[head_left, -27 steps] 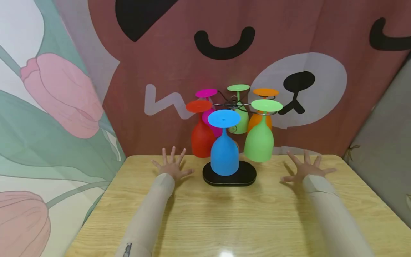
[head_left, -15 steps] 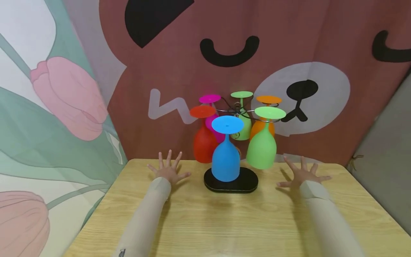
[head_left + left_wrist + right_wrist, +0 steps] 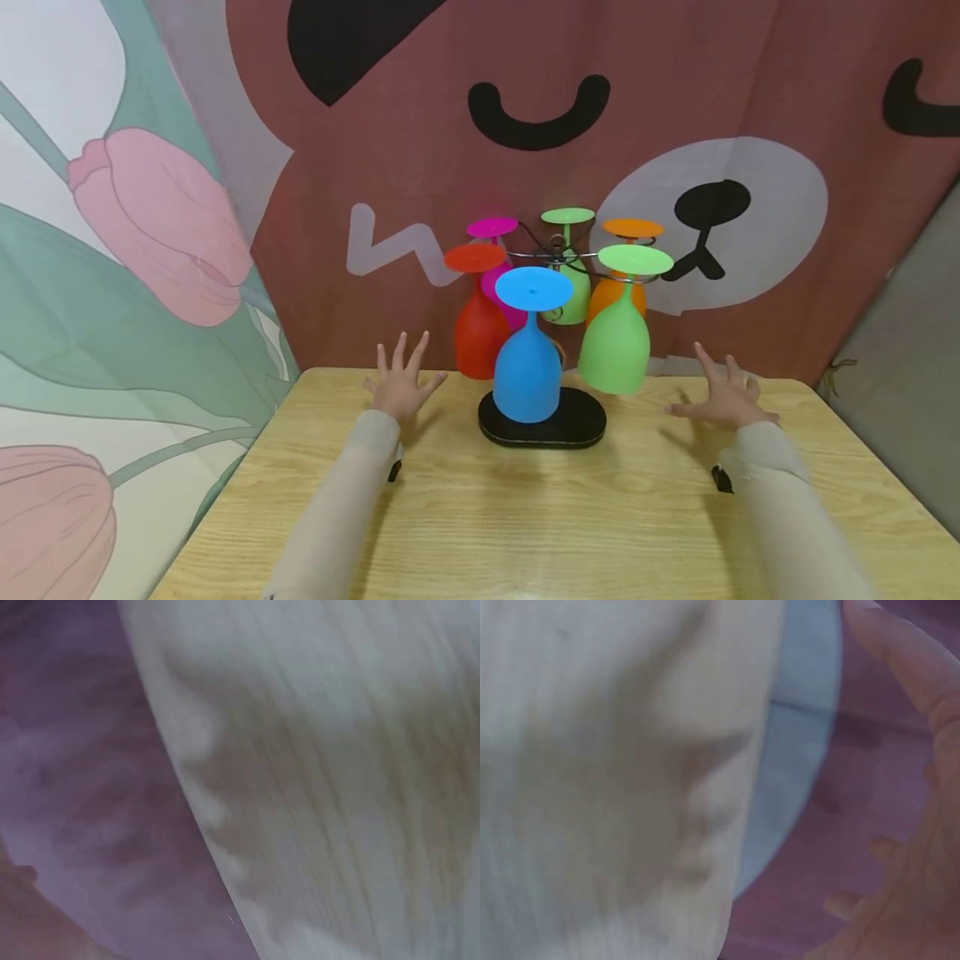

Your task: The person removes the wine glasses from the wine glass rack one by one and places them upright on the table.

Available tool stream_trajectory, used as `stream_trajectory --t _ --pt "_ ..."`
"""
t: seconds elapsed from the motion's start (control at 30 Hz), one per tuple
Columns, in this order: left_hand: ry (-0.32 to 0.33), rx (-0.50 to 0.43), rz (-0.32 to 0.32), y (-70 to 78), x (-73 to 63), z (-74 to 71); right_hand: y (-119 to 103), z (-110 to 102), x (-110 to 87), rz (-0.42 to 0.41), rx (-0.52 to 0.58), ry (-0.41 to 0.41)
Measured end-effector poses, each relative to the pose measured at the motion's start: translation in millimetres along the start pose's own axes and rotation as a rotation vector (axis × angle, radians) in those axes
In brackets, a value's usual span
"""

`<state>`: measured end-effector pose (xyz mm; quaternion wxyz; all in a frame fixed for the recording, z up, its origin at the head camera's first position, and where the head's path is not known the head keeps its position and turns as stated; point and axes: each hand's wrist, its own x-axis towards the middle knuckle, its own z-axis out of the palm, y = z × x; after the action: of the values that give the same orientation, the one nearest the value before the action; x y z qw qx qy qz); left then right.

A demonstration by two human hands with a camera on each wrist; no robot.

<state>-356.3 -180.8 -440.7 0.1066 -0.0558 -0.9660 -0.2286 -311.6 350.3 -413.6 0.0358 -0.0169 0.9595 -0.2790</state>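
Several coloured goblets hang upside down by their feet from a wire rack [image 3: 557,250] with a black oval base [image 3: 581,427]. Nearest is a blue goblet [image 3: 527,375], with a red goblet [image 3: 480,333] on its left and a light green goblet [image 3: 617,342] on its right. Behind them hang a magenta goblet [image 3: 495,279], another green goblet [image 3: 573,292] and an orange goblet [image 3: 611,296], partly covered. To the left of the rack my left hand [image 3: 400,387] is raised over the table, fingers spread, holding nothing. On the other side my right hand [image 3: 726,400] is likewise spread, raised and holding nothing.
The rack stands near the far edge of a light wooden table [image 3: 480,525]. Right behind that edge hangs a brown cloth with a bear print [image 3: 405,167]. A flower-patterned cloth [image 3: 150,225] covers the left side, and a grey surface [image 3: 907,333] borders the right.
Both hands have lifted off the tabletop, and dark pieces now show under both wrists. The right hand has shifted slightly right and turned. The goblets and rack stay put; the head view tilts a little.
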Motion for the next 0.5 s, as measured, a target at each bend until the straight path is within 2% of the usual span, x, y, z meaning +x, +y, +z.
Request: stream_trajectory --t 0.13,0.27,0.4,0.5 --pt "0.132 -0.169 0.067 0.7 1.4 -2.8 -1.2 -14.8 -5.8 -0.068 0.091 0.044" --pt "0.263 -0.306 0.142 7.2 1.1 -14.9 -8.5 -21.5 -14.4 -0.1 0.219 0.07" --pt "0.335 -0.388 0.224 22.6 0.0 -30.8 -17.8 -24.7 -23.6 -0.142 0.356 0.14" --pt "0.391 -0.407 0.273 37.5 -4.5 -39.4 -28.9 -26.2 -32.2 -0.173 0.398 0.237"
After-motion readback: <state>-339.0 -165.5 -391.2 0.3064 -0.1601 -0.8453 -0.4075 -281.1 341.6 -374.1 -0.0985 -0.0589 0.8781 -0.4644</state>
